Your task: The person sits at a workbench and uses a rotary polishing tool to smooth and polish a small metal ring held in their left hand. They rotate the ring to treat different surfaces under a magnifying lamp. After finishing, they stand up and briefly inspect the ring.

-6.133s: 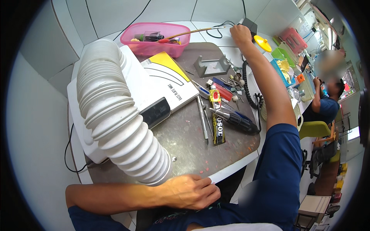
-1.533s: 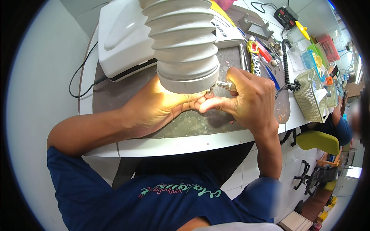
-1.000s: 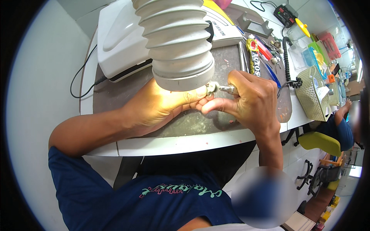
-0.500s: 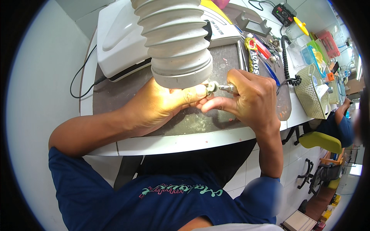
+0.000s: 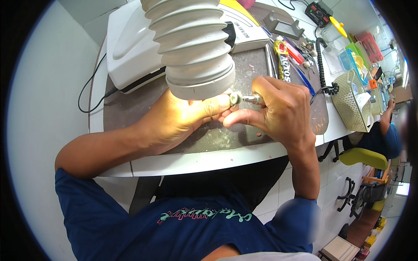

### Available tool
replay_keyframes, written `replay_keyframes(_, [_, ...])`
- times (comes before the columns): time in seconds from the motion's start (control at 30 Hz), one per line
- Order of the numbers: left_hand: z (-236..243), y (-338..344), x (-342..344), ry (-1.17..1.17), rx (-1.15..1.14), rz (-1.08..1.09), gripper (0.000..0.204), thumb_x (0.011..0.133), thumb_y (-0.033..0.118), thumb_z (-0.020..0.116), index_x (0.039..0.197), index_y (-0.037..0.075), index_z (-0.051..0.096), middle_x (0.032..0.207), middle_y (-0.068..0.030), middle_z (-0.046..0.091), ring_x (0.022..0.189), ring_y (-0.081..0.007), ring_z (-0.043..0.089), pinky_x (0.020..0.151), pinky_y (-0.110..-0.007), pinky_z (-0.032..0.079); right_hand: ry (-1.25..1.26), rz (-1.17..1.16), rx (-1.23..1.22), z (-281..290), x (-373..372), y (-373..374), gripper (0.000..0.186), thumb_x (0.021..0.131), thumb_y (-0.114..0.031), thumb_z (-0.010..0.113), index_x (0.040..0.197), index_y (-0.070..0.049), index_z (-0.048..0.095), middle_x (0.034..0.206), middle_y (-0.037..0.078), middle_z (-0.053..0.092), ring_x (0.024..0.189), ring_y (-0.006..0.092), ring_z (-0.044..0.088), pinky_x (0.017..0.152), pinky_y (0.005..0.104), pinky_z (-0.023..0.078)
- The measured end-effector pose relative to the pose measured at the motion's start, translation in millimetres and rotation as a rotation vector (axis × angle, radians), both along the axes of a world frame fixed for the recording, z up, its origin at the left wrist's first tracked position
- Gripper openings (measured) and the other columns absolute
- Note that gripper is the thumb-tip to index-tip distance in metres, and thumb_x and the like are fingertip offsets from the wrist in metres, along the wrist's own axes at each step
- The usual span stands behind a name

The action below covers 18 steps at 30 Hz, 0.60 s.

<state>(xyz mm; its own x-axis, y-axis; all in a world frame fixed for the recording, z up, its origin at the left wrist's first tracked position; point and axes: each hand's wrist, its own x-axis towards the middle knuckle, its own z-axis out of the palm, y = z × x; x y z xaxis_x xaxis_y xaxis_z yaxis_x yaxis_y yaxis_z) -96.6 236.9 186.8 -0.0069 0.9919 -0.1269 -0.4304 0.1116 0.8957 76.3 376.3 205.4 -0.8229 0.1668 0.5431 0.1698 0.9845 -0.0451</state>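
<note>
Under the mouth of a white corrugated hose (image 5: 196, 48), both hands meet in bright light. My left hand (image 5: 185, 119) pinches a small object I cannot make out, thumb toward the right. My right hand (image 5: 283, 115) grips a metal rotary handpiece (image 5: 252, 99) from the right, its thumb stretched below. The handpiece's small pale round tip (image 5: 235, 98) lies at the left thumb's end, largely hiding whatever is pinched. Beneath is a stained grey work mat (image 5: 222, 143) with small pink crumbs.
Behind are a white machine (image 5: 122, 56), a flat box (image 5: 248, 39), a grey stand (image 5: 283, 26), a tube (image 5: 284, 65) and scattered tools. Rightward are a coiled cord, a control unit (image 5: 317, 13), a woven basket (image 5: 350, 100), plastic containers and a seated co-worker (image 5: 387, 139) at the far edge.
Since six seconds ago, the hose mouth has moved rightward and upward, and both hands have gathered beneath it, the handpiece now gripped. Over the last second, they shifted only slightly.
</note>
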Motion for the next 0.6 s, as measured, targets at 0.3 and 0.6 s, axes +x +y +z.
replay_keyframes(0.3, [-2, -2, 0, -0.112, 0.055, -0.004, 0.024, 0.096, 0.008, 0.061, 0.119, 0.004, 0.054, 0.110, -0.0064, 0.061, 0.107, -0.0139, 0.058, 0.094, -0.029, 0.047, 0.019, 0.018, 0.019, 0, 0, -1, 0.064, 0.067, -0.069, 0.072, 0.061, -0.009, 0.050, 0.050, 0.001, 0.047, 0.040, 0.0163, 0.049, 0.038, 0.0300, 0.037])
replay_keyframes(0.6, [8, 0, 4, -0.143, 0.012, 0.051, 0.024, 0.098, 0.009, 0.059, 0.120, 0.003, 0.054, 0.109, -0.0071, 0.061, 0.101, -0.0143, 0.060, 0.089, -0.029, 0.050, 0.056, -0.040, -0.023, -2, 2, 2, 0.068, 0.065, -0.071, 0.072, 0.062, -0.009, 0.046, 0.048, 0.001, 0.044, 0.038, 0.0157, 0.047, 0.038, 0.0301, 0.035])
